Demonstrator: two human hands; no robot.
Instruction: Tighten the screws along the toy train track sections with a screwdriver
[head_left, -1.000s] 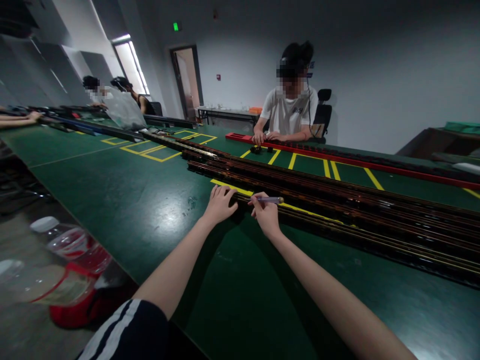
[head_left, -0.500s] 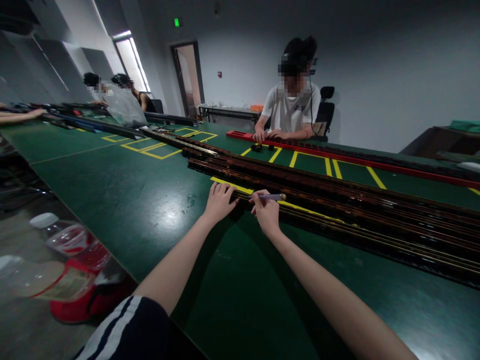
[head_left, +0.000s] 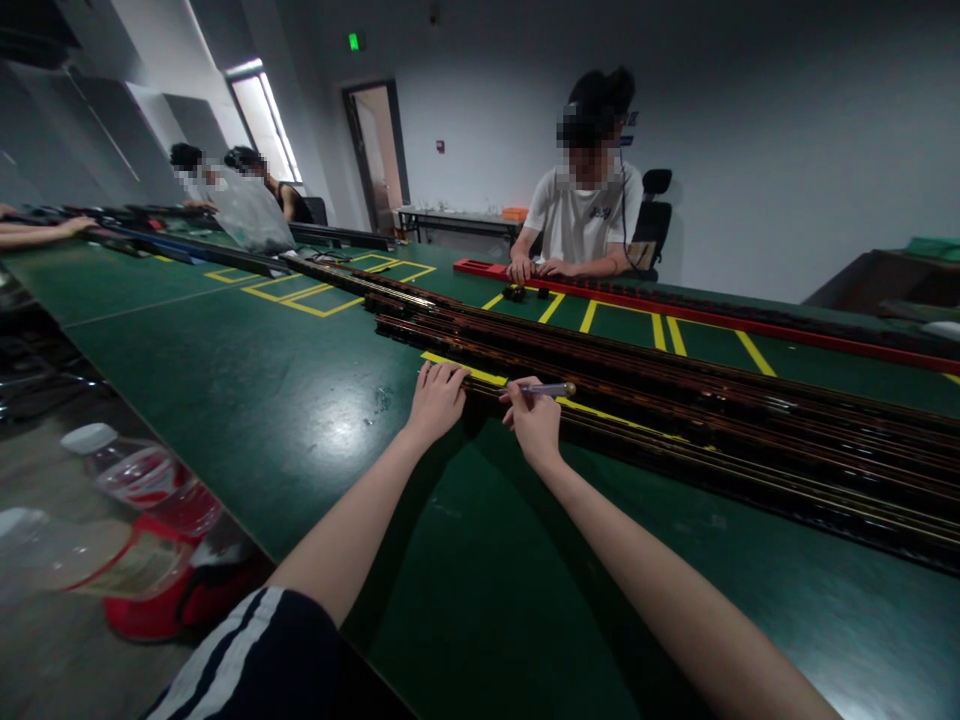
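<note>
right hand [head_left: 534,425] pinches a pen [head_left: 551,390]; left hand [head_left: 436,405] lies on a strip [head_left: 750,478], its hold unclear. other strips [head_left: 600,365] crowd just beyond; bottles [head_left: 154,487] are beside the table [head_left: 247,400].

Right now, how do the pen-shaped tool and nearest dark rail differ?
The pen-shaped tool is pale purple; the dark rail has glossy golden lines. The tool is far shorter than the rail. Your right hand holds the tool; the rail lies on the green table. Both are slender.

Pen [head_left: 546,390], pale purple; strips [head_left: 750,480], near-black with gold lines; desk [head_left: 487,590], green, yellow-lined; sleeve [head_left: 255,650], navy, 2 white stripes.
</note>
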